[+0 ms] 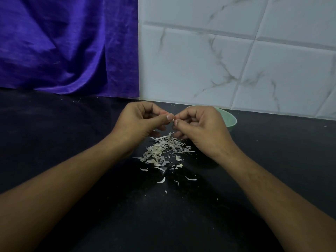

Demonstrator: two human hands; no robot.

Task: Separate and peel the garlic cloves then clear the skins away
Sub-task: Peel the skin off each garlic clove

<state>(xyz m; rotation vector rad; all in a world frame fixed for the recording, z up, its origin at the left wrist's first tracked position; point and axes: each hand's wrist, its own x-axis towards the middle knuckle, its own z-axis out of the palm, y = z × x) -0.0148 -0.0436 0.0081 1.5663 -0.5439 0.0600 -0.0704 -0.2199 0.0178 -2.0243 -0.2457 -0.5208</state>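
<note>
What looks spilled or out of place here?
Only the garlic skins: a loose pile on the black counter below the left hand and right hand, which pinch a garlic clove, with stray flakes nearer the camera. Nothing damaged.

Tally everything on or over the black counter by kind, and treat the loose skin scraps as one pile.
Hands: 2 (left hand, right hand)
Garlic piece, pinched between both hands, mostly hidden: 1
Skin pile: 1
Green bowl: 1
Purple cloth: 1
Total: 6
</note>
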